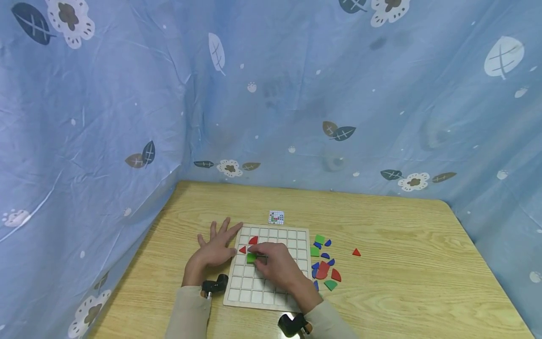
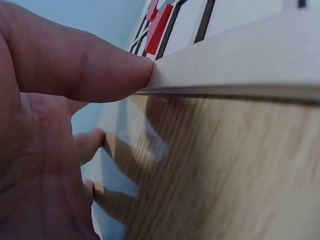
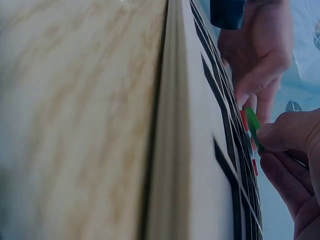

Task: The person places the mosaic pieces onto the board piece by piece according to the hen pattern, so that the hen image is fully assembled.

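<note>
A pale wooden grid board lies on the table. Over its upper left cells, my right hand pinches a green square tile between thumb and fingers; in the right wrist view the green tile stands tilted at the board's surface. A red quarter-circle tile and a red triangle tile sit on the board near those fingers. My left hand spreads its fingers by the left edge, and its thumb touches the board's side in the left wrist view.
Loose tiles lie right of the board: green squares, several blue pieces, red pieces and a green quarter-circle. A red triangle lies farther right. Behind the board is a small picture card. Blue patterned cloth surrounds the table.
</note>
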A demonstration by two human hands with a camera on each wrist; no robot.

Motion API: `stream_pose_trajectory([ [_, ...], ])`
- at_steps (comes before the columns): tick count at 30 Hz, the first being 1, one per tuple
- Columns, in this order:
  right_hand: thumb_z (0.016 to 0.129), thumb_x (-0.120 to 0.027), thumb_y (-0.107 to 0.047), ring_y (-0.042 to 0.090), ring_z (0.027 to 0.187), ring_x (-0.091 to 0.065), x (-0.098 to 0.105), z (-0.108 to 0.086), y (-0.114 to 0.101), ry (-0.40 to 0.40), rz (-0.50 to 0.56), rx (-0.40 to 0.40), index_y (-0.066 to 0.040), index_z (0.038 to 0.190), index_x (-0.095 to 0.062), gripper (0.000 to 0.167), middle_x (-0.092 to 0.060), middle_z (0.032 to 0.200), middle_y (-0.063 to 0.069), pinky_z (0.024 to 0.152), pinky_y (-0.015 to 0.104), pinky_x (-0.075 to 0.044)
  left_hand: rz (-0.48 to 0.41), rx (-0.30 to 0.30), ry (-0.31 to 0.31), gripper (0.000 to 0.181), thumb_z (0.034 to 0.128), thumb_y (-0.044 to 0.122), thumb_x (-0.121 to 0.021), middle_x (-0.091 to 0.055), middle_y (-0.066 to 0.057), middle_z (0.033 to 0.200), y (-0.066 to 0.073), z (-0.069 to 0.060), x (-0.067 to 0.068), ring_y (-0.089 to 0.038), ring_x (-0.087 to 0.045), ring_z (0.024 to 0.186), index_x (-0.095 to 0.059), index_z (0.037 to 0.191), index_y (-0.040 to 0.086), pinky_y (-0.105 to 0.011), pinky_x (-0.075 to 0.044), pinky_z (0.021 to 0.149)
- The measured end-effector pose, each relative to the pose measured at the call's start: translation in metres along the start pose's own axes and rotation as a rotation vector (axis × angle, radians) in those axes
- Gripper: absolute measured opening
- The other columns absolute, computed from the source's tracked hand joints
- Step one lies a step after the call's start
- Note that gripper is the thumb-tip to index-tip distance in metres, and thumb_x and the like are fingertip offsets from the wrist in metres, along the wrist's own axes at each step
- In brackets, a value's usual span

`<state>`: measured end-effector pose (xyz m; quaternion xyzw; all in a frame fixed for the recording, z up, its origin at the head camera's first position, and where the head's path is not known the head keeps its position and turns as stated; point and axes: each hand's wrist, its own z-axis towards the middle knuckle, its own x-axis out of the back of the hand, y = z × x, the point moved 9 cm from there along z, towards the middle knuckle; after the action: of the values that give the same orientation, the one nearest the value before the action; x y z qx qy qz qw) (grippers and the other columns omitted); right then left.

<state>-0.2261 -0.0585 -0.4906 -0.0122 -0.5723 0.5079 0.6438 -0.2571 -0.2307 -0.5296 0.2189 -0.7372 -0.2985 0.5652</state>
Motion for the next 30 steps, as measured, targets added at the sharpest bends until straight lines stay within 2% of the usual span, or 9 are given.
stream_pose_trajectory([
  [8,0.094,-0.083,-0.005,0.011,0.108,-0.079,-0.0035,0.0011,-0.0011,-0.012,-0.044,0.001,-0.011,0.121,-0.083,0.027,-0.084,0.115,0.0,0.092,0.03,-0.065,0.046,0.03,-0.007,0.084,0.0917,0.008,-0.063,-0.006,-0.024,0.184,0.0034,-0.0013,0.001,-0.057,0.017,0.165,-0.04,0.171,0.02,-0.09,0.02,0.114],
  [19,0.096,-0.082,-0.007,0.008,0.107,-0.078,-0.0072,0.0002,-0.0025,-0.038,-0.064,-0.006,-0.013,0.122,-0.083,0.027,-0.084,0.115,-0.001,0.091,0.029,-0.064,0.035,0.026,-0.011,0.084,0.0924,0.006,-0.064,-0.005,-0.023,0.184,0.0016,-0.0015,0.0,-0.057,0.018,0.165,-0.04,0.172,0.021,-0.09,0.021,0.113],
  [24,0.094,-0.083,-0.004,0.009,0.104,-0.078,-0.0057,-0.0012,-0.0025,-0.015,-0.024,0.008,-0.012,0.119,-0.084,0.026,-0.085,0.112,0.0,0.089,0.029,-0.064,0.024,0.022,-0.012,0.085,0.0918,0.005,-0.064,-0.005,-0.023,0.184,0.0026,-0.0017,0.0006,-0.057,0.018,0.165,-0.04,0.171,0.02,-0.09,0.021,0.113],
  [30,0.095,-0.081,-0.003,0.001,0.093,-0.073,-0.0101,-0.0016,-0.0005,-0.053,0.051,-0.001,-0.013,0.117,-0.084,0.024,-0.085,0.11,-0.001,0.084,0.021,-0.062,0.029,0.021,-0.011,0.086,0.091,0.006,-0.065,-0.005,-0.022,0.184,0.0,0.0,0.0002,-0.057,0.019,0.165,-0.04,0.172,0.021,-0.09,0.021,0.112],
])
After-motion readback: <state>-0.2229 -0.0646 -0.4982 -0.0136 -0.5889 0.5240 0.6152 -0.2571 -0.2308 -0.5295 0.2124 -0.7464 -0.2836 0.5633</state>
